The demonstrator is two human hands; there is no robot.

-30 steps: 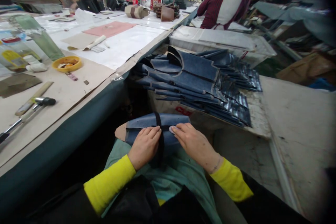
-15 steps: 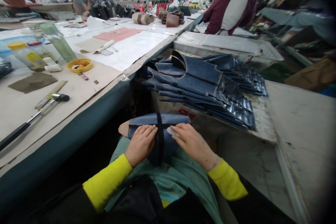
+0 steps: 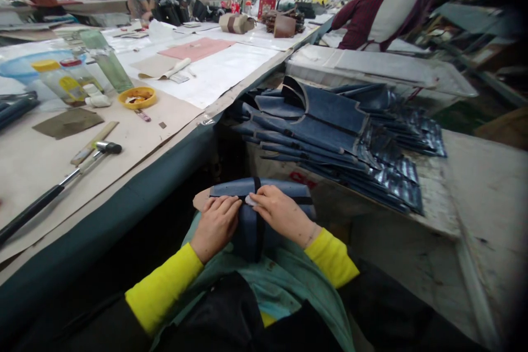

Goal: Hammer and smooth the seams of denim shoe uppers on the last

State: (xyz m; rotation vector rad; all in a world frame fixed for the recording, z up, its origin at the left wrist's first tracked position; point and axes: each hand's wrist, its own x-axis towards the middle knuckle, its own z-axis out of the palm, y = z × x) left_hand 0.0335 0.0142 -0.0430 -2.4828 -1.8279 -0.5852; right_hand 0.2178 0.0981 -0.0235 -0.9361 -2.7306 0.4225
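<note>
A dark blue leather-like piece [image 3: 259, 231] with crossing black strips lies over my lap. Its left end shows a bare pinkish-tan tip [image 3: 201, 199]. My left hand [image 3: 217, 225] rests on the left part of the piece, fingers lying flat along the black strip; its thumb is hidden. My right hand [image 3: 281, 212] pinches a small whitish flat tool [image 3: 249, 200], whose exact kind I cannot make out. That tool touches the strip near the crossing, close to my left fingertips.
A stack of blue pieces [image 3: 325, 121] lies ahead on the right. On the left table [image 3: 136, 143] are a hammer [image 3: 74, 173], a wooden-handled brush [image 3: 94, 143], a yellow dish [image 3: 137, 98], jars and a green bottle [image 3: 108, 63]. A co-worker in maroon [image 3: 355, 16] sits beyond.
My right hand has slid left along the black strip with the whitish tool, closer to my left hand. My left hand stays on the piece. The view has turned slightly left.
</note>
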